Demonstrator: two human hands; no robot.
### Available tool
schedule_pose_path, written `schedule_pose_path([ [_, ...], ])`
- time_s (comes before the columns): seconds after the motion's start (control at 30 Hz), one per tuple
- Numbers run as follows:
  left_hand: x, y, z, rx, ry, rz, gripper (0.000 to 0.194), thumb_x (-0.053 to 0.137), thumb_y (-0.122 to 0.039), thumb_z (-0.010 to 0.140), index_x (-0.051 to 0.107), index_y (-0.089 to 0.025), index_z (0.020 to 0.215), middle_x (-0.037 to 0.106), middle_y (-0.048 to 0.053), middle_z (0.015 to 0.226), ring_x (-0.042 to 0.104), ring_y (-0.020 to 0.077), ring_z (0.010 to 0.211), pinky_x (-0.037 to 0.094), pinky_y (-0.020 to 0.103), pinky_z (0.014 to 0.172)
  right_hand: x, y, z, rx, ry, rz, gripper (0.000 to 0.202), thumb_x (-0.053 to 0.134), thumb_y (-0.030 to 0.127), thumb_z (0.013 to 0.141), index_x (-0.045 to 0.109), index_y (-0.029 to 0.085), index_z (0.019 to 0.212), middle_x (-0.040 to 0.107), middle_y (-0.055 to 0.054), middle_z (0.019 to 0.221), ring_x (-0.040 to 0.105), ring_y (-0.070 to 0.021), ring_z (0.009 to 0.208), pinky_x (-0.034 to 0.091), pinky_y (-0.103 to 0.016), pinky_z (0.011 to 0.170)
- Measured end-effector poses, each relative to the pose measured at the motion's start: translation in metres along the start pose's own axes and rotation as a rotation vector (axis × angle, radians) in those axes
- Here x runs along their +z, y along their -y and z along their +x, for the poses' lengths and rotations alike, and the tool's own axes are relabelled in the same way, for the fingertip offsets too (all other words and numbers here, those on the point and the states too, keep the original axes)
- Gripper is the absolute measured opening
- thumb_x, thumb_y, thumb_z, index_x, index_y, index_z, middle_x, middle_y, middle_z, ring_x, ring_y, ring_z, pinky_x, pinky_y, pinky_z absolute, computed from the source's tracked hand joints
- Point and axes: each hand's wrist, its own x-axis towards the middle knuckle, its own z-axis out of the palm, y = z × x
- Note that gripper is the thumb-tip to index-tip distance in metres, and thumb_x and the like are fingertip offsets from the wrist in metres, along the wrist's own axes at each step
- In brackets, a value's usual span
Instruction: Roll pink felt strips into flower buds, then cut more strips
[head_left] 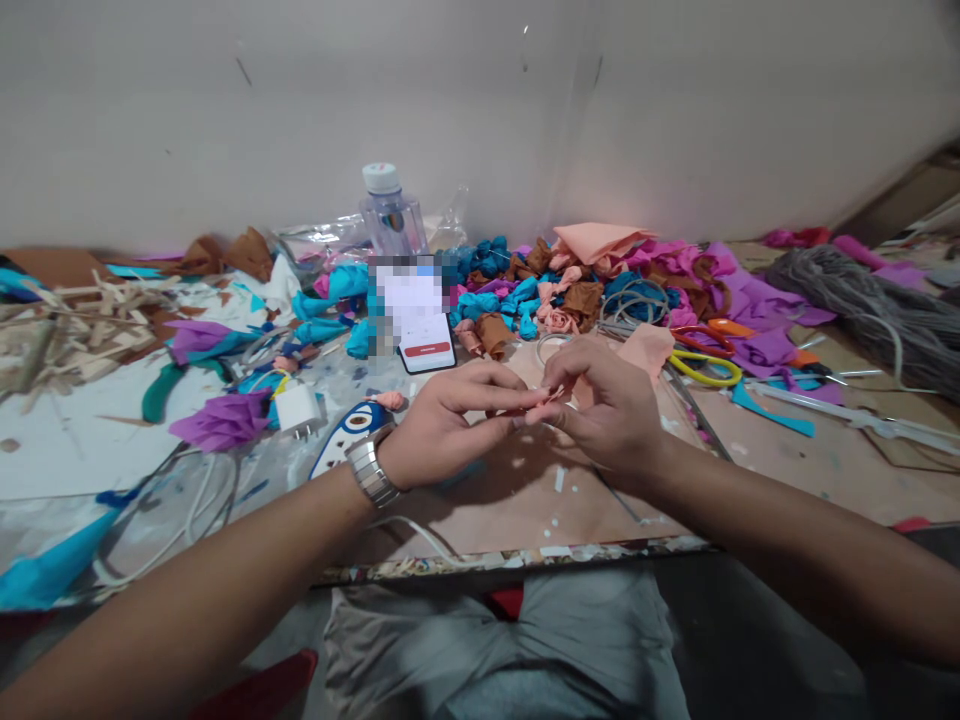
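My left hand [457,415], with a metal watch [373,470] on the wrist, meets my right hand [604,405] above the front of the table. Both are closed, thumbs and fingertips pinched together at one spot. What they pinch is small and mostly hidden by the fingers. A piece of peach crepe paper [649,345] shows just behind my right hand; I cannot tell whether that hand touches it. Left of my left hand lies a blue and white item with an eye design [351,435]. A lit phone [426,345] leans behind the hands.
Crumpled crepe paper pieces [517,295] line the back. Yellow-handled scissors [705,368] and a glue stick [862,410] lie right, near grey cord [840,290]. A bottle [394,220] stands behind the phone. Left are wooden sticks [90,320], green-handled pliers [161,393] and a white charger [298,407].
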Motion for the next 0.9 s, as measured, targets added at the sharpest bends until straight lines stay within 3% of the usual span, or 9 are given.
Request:
schedule_pose_path([
  [0.37,0.004,0.0,0.0,0.002,0.013,-0.007,0.032,0.069,-0.018,0.091,0.079,-0.027,0.12,0.076,0.008,0.098,0.07,0.0152,0.087,0.054,0.026,0.08,0.003,-0.003,-0.003,0.027,-0.003,0.021,0.04,0.076,0.057,0.085,0.056,0.023,0.08,0.063,-0.002,0.076,0.058,-0.0189,0.075,0.046,-0.037,0.075],
  [0.7,0.001,-0.005,0.001,0.042,-0.016,0.052,0.027,0.067,-0.016,0.09,0.081,-0.022,0.113,0.079,0.01,0.097,0.072,0.016,0.083,0.055,0.027,0.078,0.0,0.0,-0.002,-0.025,-0.016,-0.103,0.038,0.08,0.053,0.083,0.058,0.023,0.082,0.062,0.002,0.072,0.053,-0.0153,0.067,0.044,-0.036,0.076],
  [0.9,0.003,-0.011,0.003,-0.11,-0.015,0.022,0.017,0.07,-0.029,0.092,0.083,-0.017,0.09,0.08,0.009,0.086,0.071,0.016,0.078,0.054,0.025,0.072,0.0,-0.002,-0.004,-0.082,0.021,-0.149,0.034,0.075,0.055,0.088,0.06,0.024,0.085,0.063,0.003,0.069,0.056,-0.017,0.068,0.045,-0.039,0.083],
])
